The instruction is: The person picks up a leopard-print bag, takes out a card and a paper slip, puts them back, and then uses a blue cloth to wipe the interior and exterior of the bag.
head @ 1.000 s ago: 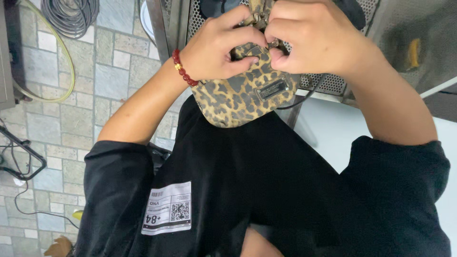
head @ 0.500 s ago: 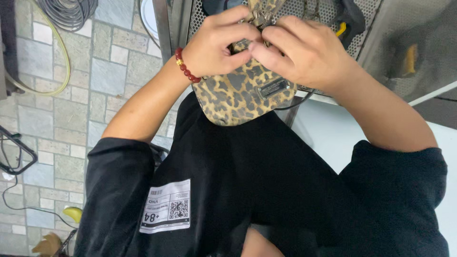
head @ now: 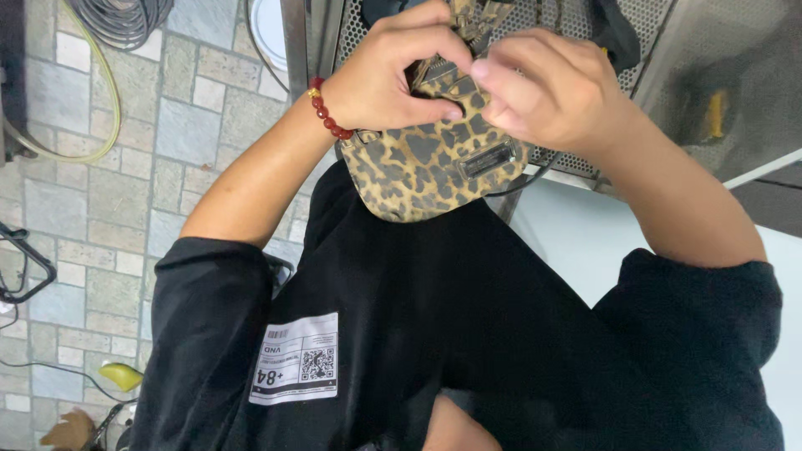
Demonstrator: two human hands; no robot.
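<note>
A small leopard-print bag (head: pixel 430 163) sat in the upper middle of the frame, held against the person's chest above a black shirt (head: pixel 468 334). Its cloth looked soft and suede-like, tan with dark blotches, rounded at the bottom corners, with a narrow metal plate (head: pixel 490 159) set on its front. The left hand (head: pixel 388 75), a string of red beads (head: pixel 328 117) round its wrist, had its grip closed on the bag's top edge, thumb pressed flat on the fabric. The right hand (head: pixel 547 92) pinched together at the zip area near the top; what lay between its fingertips could not be told.

Behind the bag stood a perforated metal surface (head: pixel 576 146) with steel edges. At the left of the frame the floor (head: pixel 109 192) was rough grey-green stone tile, with a coiled grey cable (head: pixel 117 21) in the upper left corner and a yellowish hose (head: pixel 104 92) curving beneath it.
</note>
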